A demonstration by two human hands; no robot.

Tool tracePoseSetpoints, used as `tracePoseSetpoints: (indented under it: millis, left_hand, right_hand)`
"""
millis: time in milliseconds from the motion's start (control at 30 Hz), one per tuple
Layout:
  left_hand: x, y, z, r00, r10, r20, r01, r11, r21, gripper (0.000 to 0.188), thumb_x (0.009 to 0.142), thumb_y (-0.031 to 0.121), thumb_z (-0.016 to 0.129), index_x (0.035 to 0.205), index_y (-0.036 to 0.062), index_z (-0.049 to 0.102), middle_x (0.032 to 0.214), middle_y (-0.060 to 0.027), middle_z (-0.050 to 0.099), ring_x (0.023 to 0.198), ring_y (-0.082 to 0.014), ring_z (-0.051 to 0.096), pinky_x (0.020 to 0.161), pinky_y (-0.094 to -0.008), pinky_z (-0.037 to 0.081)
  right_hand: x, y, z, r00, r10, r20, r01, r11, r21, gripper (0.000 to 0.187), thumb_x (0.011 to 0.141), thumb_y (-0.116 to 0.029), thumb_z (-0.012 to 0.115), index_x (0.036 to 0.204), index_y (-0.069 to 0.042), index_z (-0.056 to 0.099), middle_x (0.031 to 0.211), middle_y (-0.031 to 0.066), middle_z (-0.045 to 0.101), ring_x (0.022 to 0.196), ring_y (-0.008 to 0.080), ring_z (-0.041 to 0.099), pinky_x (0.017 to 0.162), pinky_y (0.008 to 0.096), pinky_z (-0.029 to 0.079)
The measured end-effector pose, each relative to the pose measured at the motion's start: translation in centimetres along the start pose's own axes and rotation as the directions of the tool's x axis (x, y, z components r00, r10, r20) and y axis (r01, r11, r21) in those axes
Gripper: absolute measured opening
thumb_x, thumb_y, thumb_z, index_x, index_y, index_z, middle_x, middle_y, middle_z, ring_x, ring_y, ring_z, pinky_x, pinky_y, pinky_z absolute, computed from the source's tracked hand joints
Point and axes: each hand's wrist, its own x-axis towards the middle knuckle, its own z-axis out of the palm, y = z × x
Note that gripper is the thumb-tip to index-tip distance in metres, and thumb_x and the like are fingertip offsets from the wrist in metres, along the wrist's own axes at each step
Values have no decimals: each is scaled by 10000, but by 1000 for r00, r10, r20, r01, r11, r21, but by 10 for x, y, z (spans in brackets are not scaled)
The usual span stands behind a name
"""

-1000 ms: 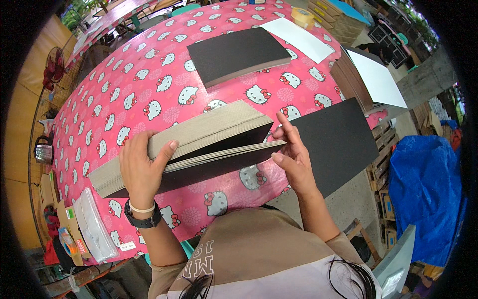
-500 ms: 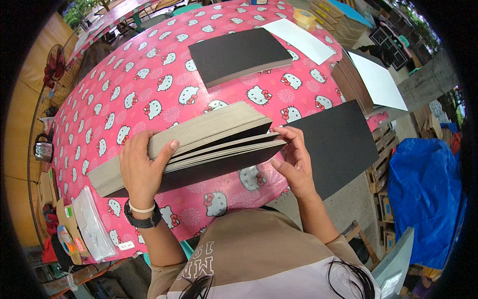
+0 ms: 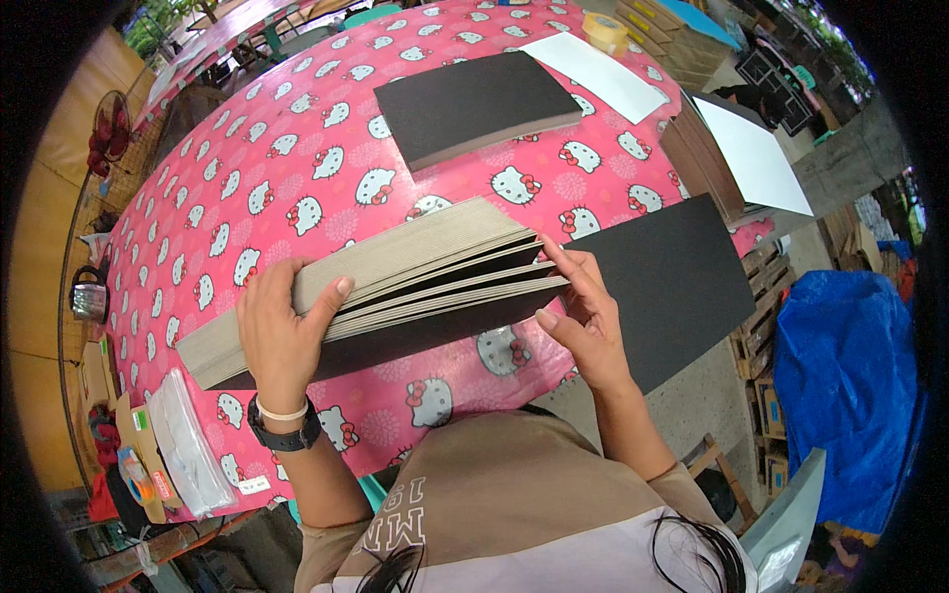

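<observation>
A thick stack of black-faced boards (image 3: 425,282) with greyish edges is held tilted above the pink table cover (image 3: 267,178). My left hand (image 3: 282,321) grips its left part, the thumb across the edges and the fingers over the far side. On the right, the boards fan apart, leaving dark gaps between several of them. At that corner is my right hand (image 3: 588,321), its index fingertip touching the board edges and its thumb spread away from it. Beside it lies a large black board (image 3: 672,287). Beyond the held stack rests another black stack (image 3: 479,104).
White sheets (image 3: 598,79) and a roll of tape (image 3: 605,33) lie at the far right. A brown-edged stack (image 3: 697,158) with a white sheet on top stands at the right edge. Clear plastic packs (image 3: 188,445) sit at the near left. A blue tarp (image 3: 840,385) hangs over something on the right.
My right index finger has moved up and left along the board edges. More gaps have opened between the boards at the right end. My left hand keeps its hold.
</observation>
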Motion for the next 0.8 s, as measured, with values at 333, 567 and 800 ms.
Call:
tracePoseSetpoints:
  millis: [333, 567, 800]
  left_hand:
    - [0, -1, 1, 1000, 3, -2, -3, 1000, 4, 467, 699, 455, 648, 904, 40, 585, 825, -96, 560, 802, -266, 487, 762, -357, 356]
    - [0, -1, 0, 1000, 13, -23, -13, 1000, -1, 454, 700, 443, 649, 896, 39, 586, 821, -98, 561, 796, -268, 493, 754, -355, 361]
    - [0, -1, 1, 999, 24, -26, -24, 1000, -15, 450, 704, 447, 645, 890, 41, 588, 821, -97, 564, 800, -268, 502, 755, -354, 361]
  right_hand:
    - [-1, -10, 0, 998, 9, -61, -11, 999, -33, 494, 704, -11, 619, 1175, -35, 473, 1077, 68, 377, 1016, 159, 444, 888, 282, 366]
    - [0, -8, -3, 998, -29, -52, 22, 991, -130, 477, 713, -26, 620, 1167, -35, 475, 1066, 74, 423, 999, 150, 452, 869, 267, 364]
    - [3, -4, 6, 983, 153, -98, -116, 944, 310, 519, 763, -204, 594, 1218, -6, 443, 1021, 64, 458, 953, 137, 448, 865, 268, 342]
